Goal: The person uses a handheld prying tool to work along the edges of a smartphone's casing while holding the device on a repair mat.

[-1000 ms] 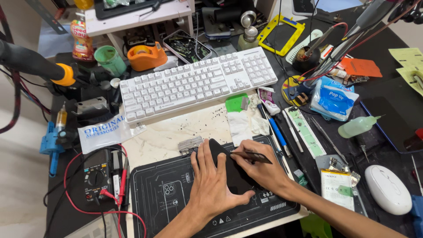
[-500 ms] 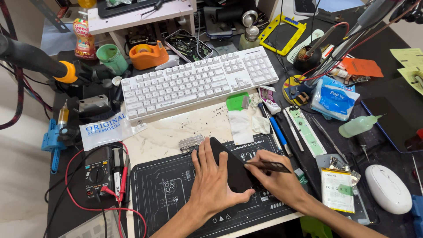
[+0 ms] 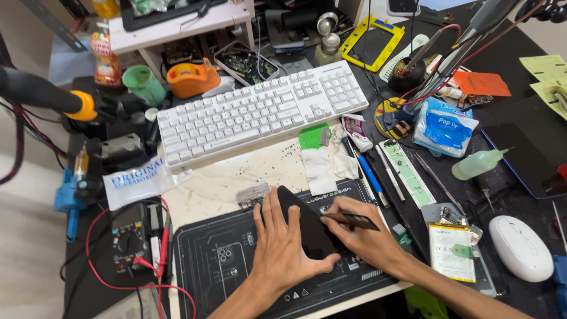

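The left hand lies flat and open on the black smartphone, pinning it to the dark work mat in front of the white keyboard so it cannot slide. The right hand pinches a thin black pry tool, its tip held low against the phone's right edge. The phone looks glossy, slim and featureless.

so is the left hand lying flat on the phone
Yes, the left hand lies flat on the dark phone while the right hand holds a thin dark tool.
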